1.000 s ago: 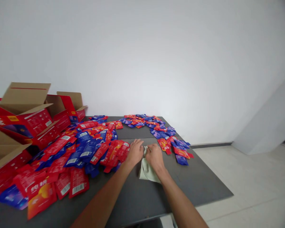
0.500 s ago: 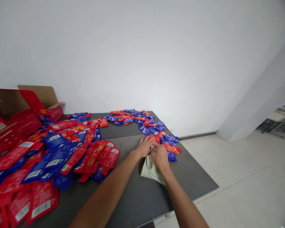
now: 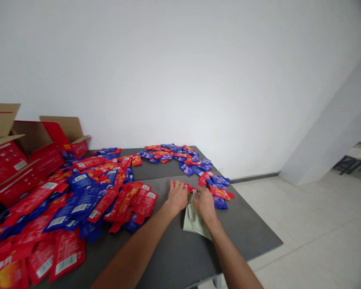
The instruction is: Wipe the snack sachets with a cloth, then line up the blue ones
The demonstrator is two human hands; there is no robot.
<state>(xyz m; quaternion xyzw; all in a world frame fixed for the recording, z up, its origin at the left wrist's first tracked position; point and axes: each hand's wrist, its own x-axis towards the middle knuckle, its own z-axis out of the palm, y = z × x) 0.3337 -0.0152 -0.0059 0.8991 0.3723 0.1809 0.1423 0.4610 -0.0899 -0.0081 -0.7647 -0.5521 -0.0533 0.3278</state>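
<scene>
My right hand (image 3: 205, 204) is closed on the upper edge of a pale green cloth piece (image 3: 194, 222), which looks like a soft bag and lies partly under my wrist. Just left of it, my left hand (image 3: 178, 197) has its fingers curled over a red packet (image 3: 190, 188); part of the packet shows between the two hands, by the cloth's top edge. My left fingertips are partly hidden. Right beyond my right hand lie red and blue packets (image 3: 218, 190) along the table's right side.
A large heap of red and blue packets (image 3: 87, 196) covers the left of the dark table (image 3: 168, 241). Open red cartons (image 3: 48, 154) stand behind it. More packets (image 3: 165, 153) curve along the back. A white wall (image 3: 180, 80) rises behind; pale floor (image 3: 291, 224) lies right.
My left hand has shifted left, away from my right hand, and the red packet shows between them. My right hand stays at the cloth. The view has turned slightly left.
</scene>
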